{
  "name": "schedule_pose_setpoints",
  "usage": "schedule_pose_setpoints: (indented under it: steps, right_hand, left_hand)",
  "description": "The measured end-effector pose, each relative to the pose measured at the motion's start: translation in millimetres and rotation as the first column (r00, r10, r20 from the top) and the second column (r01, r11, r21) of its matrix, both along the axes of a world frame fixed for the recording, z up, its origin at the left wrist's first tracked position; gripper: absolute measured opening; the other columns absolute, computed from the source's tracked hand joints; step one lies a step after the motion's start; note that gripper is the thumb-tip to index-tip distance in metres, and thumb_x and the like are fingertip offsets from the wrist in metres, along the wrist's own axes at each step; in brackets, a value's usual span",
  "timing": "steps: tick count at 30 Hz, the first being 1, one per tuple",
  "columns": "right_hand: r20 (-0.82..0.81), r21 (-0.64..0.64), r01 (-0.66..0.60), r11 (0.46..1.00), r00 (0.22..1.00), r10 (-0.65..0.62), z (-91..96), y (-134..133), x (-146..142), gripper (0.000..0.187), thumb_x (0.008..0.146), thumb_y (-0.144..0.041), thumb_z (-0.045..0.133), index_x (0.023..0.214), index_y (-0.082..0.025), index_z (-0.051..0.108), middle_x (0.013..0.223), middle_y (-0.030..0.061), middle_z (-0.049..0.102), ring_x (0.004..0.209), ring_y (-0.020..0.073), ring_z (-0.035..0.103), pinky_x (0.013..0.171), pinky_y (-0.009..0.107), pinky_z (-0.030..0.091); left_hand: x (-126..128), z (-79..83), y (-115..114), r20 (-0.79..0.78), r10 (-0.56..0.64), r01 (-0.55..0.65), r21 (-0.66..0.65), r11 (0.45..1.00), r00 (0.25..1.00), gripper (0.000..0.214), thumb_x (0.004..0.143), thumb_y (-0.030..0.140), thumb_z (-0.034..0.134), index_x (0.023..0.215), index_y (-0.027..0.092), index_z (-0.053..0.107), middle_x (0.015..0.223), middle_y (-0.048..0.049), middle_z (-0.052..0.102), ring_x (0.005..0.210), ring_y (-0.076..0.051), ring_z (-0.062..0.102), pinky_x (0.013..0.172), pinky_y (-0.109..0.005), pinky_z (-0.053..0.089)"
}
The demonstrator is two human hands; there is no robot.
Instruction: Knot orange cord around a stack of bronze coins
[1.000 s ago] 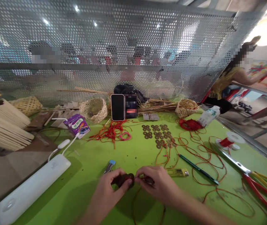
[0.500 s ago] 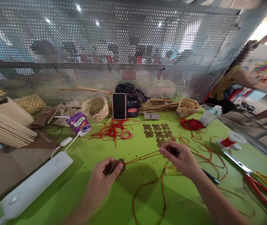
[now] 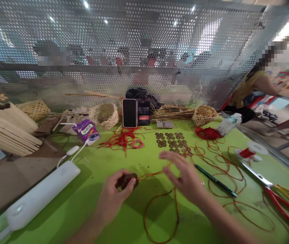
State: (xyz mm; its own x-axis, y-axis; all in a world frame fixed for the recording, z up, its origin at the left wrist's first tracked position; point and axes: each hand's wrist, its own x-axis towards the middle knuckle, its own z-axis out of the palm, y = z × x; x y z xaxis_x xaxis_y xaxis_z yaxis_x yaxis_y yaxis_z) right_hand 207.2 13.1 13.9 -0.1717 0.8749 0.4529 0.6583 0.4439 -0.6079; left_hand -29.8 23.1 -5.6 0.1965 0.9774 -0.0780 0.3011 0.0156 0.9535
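Observation:
My left hand (image 3: pixel 115 191) pinches a few round brown coins (image 3: pixel 133 183), thumb on top. Out of them runs a thin red cord (image 3: pixel 148 175) to the right, slack and slightly crinkled, passing behind the fingers of my right hand (image 3: pixel 182 173). That hand hovers over the table with fingers spread, a little blurred, and grips nothing I can see. Below it a loop of red cord (image 3: pixel 145 211) lies on the green table (image 3: pixel 124 230). Just beyond it are flower-like clusters of similar coins (image 3: pixel 170 136) in rows. A dark green pen-like tool (image 3: pixel 215 180) lies to its right.
Scissors (image 3: pixel 258 176) and a red thread spool (image 3: pixel 247 152) lie right, near a bottle (image 3: pixel 229 123). Left are a white power strip (image 3: pixel 42 193) and purple drink carton (image 3: pixel 87 132). Behind stand a phone (image 3: pixel 129 113), red cord pile (image 3: pixel 124 139) and baskets (image 3: pixel 105 117).
My right hand has let go of the cord and spread its fingers. The cord has gone from taut to slack. More of the green tool shows. My left hand still holds the coins.

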Motion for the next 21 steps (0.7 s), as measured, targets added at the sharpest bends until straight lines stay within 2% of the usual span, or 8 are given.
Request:
schedule_pose_setpoints:
  steps: [2, 5, 8, 11, 16, 21]
  right_hand:
    - [-0.003, -0.114, -0.167, 0.979, 0.986, 0.168, -4.7, -8, -24, 0.026, 0.087, -0.024, 0.054, 0.112, -0.019, 0.059, 0.118, 0.0098, 0.063, 0.114, 0.0207, 0.055, 0.099, 0.035, 0.043]
    - [-0.027, -0.207, -0.257, 0.944, 0.966, 0.257, -10.9, -13, -44, 0.019, 0.088, -0.023, 0.052, 0.103, -0.017, 0.062, 0.101, 0.0090, 0.068, 0.097, 0.0196, 0.061, 0.087, 0.031, 0.049]
    - [-0.040, -0.302, -0.245, 0.921, 0.969, 0.245, -13.6, -15, -48, 0.017, 0.090, -0.023, 0.048, 0.087, -0.017, 0.064, 0.077, 0.0046, 0.067, 0.070, 0.0150, 0.060, 0.066, 0.024, 0.048]
    - [-0.059, -0.377, -0.233, 0.897, 0.972, 0.228, -14.1, -17, -49, 0.020, 0.091, -0.022, 0.046, 0.082, -0.016, 0.062, 0.066, 0.0013, 0.063, 0.058, 0.0113, 0.054, 0.055, 0.020, 0.041]
    - [-0.100, -0.404, -0.264, 0.876, 0.964, 0.245, -14.8, -20, -51, 0.018, 0.091, -0.020, 0.044, 0.082, -0.016, 0.060, 0.066, 0.0005, 0.060, 0.056, 0.0105, 0.051, 0.054, 0.019, 0.038]
    - [-0.096, -0.418, -0.231, 0.879, 0.973, 0.210, -14.8, -18, -48, 0.021, 0.093, -0.022, 0.042, 0.083, -0.016, 0.060, 0.066, 0.0006, 0.060, 0.056, 0.0104, 0.050, 0.053, 0.019, 0.037]
  left_hand:
    - [4, 4.9, -2, -0.041, -0.039, 0.040, 0.019, 0.999, 0.998, 0.018, 0.074, 0.035, 0.060, 0.074, 0.018, 0.062, 0.067, -0.0005, 0.061, 0.065, -0.017, 0.057, 0.060, -0.024, 0.045]
    - [9, 13.9, -4, -0.118, -0.104, 0.110, 0.041, 0.993, 0.988, 0.014, 0.074, 0.031, 0.057, 0.073, 0.018, 0.062, 0.067, -0.0010, 0.063, 0.065, -0.018, 0.058, 0.061, -0.025, 0.046]
    - [11, 16.8, -6, -0.168, -0.150, 0.165, 0.081, 0.983, 0.974, 0.011, 0.073, 0.026, 0.056, 0.070, 0.018, 0.062, 0.063, 0.0001, 0.061, 0.062, -0.016, 0.056, 0.058, -0.023, 0.045]
    - [11, 13.4, -8, -0.191, -0.172, 0.194, 0.106, 0.975, 0.966, 0.008, 0.073, 0.023, 0.054, 0.070, 0.019, 0.059, 0.063, 0.0009, 0.059, 0.060, -0.015, 0.054, 0.056, -0.022, 0.044]
    - [11, 9.7, -9, -0.235, -0.212, 0.237, 0.081, 0.968, 0.949, 0.007, 0.074, 0.022, 0.053, 0.070, 0.019, 0.057, 0.064, 0.0009, 0.057, 0.060, -0.015, 0.053, 0.054, -0.022, 0.042]
    - [12, 11.9, -8, -0.179, -0.266, 0.273, 0.014, 0.962, 0.947, 0.014, 0.082, 0.030, 0.052, 0.080, 0.018, 0.060, 0.069, -0.0001, 0.060, 0.065, -0.016, 0.055, 0.059, -0.023, 0.043]
